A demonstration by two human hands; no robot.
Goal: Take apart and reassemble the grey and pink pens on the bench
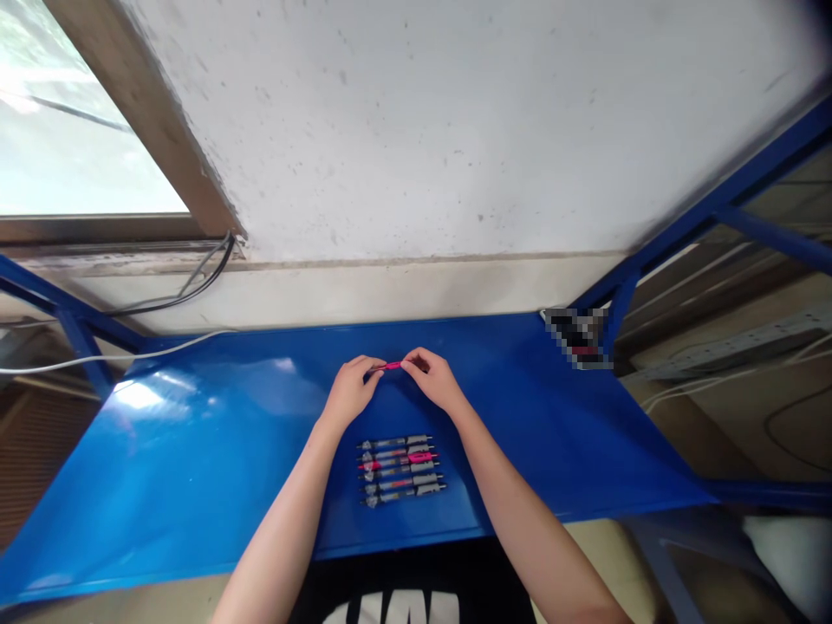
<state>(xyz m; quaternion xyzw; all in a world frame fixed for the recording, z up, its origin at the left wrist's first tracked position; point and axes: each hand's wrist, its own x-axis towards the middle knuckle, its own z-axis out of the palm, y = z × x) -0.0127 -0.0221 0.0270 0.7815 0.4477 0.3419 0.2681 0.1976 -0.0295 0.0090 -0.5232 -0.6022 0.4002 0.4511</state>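
Observation:
My left hand (351,392) and my right hand (434,379) meet above the middle of the blue metal table top (195,459). Between their fingertips they pinch a small pink pen part (391,366), held level. Just nearer to me, a tight row of several pens (401,469) lies side by side on the table, between my forearms. One pen in the row has a pink body, and the others are mostly grey and dark. Neither hand touches the row.
A white wall rises behind the table, with a window (71,113) at upper left. Black cables (195,282) and a white cable (110,357) run along the back left. A pixelated object (577,338) sits at the far right corner, beside a blue steel frame (708,195).

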